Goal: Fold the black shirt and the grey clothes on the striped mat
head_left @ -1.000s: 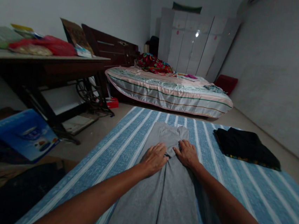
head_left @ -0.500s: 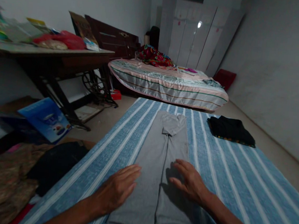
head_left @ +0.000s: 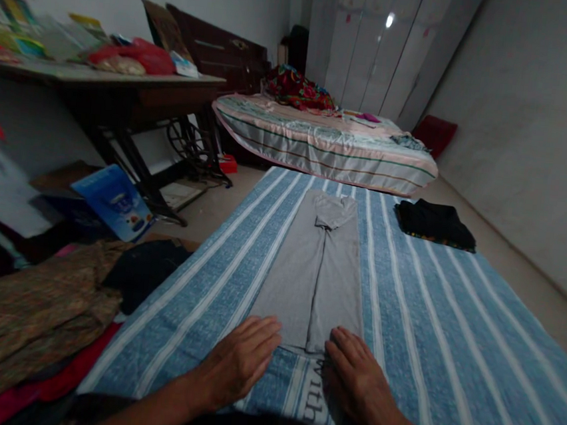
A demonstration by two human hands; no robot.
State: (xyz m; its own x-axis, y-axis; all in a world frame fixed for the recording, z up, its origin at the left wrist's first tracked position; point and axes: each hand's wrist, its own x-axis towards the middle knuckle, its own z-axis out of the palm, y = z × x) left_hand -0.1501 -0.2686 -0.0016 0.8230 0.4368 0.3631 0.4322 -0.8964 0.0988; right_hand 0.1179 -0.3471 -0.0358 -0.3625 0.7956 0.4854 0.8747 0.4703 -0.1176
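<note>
A grey short-sleeved shirt [head_left: 340, 271] lies folded lengthwise on a blue and white striped sheet [head_left: 417, 332], its sides meeting along a centre line. One sleeve [head_left: 336, 211] rests on top near the far end. At the near left corner of the shirt is my left hand [head_left: 244, 359], its fingers stretched forward and close together. My right hand [head_left: 360, 377] lies at the near right corner, palm down with fingers extended. Both hands touch or nearly touch the cloth; the thumbs are mostly hidden. Printed letters on the sheet show between the hands.
A folded black garment [head_left: 435, 222] sits on the sheet at the far right. Clothes [head_left: 32, 322] are piled at the left. Beyond stand a sewing-machine table [head_left: 145, 82] with clutter, a second bed [head_left: 319, 149] and a wardrobe [head_left: 358, 66]. A blue package [head_left: 114, 201] stands under the table.
My hands have shifted from the shirt's lower sides to its near corners. The view has moved, so the shirt's near edge appears higher and printed letters show below it.
</note>
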